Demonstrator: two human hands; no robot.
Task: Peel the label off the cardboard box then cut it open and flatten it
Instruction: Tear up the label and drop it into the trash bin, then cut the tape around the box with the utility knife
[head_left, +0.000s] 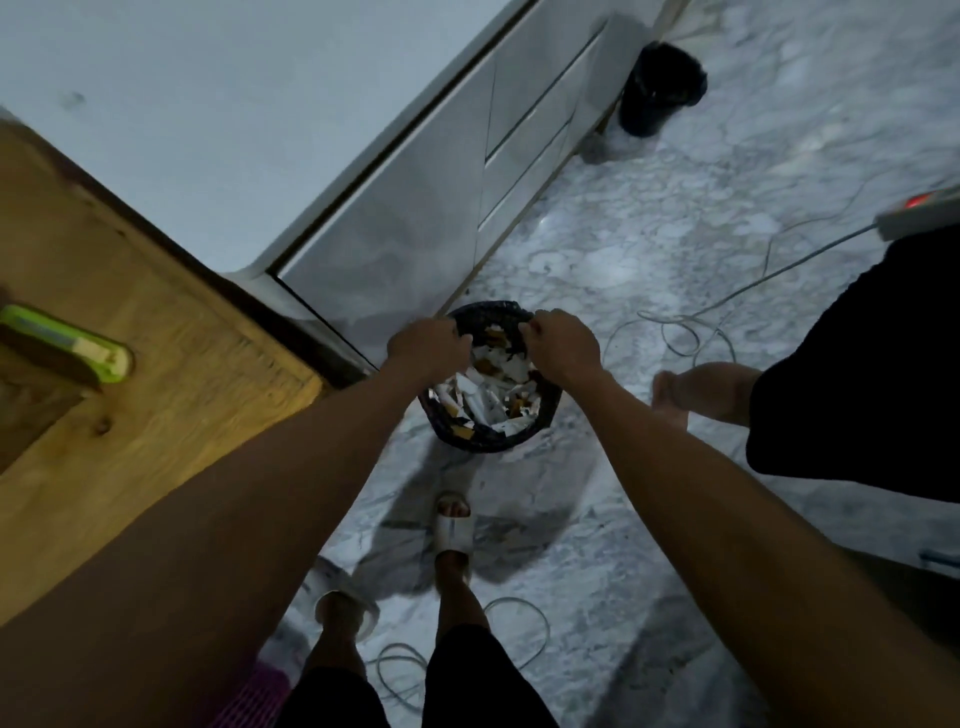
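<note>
Left hand (427, 347) and right hand (558, 344) hover clenched over bin (543, 426), apparently shedding label scraps; contents indiscernible.

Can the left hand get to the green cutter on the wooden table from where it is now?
Probably yes: the left hand is over the bin, the green cutter lies in the open on the wooden table, nothing between.
</note>
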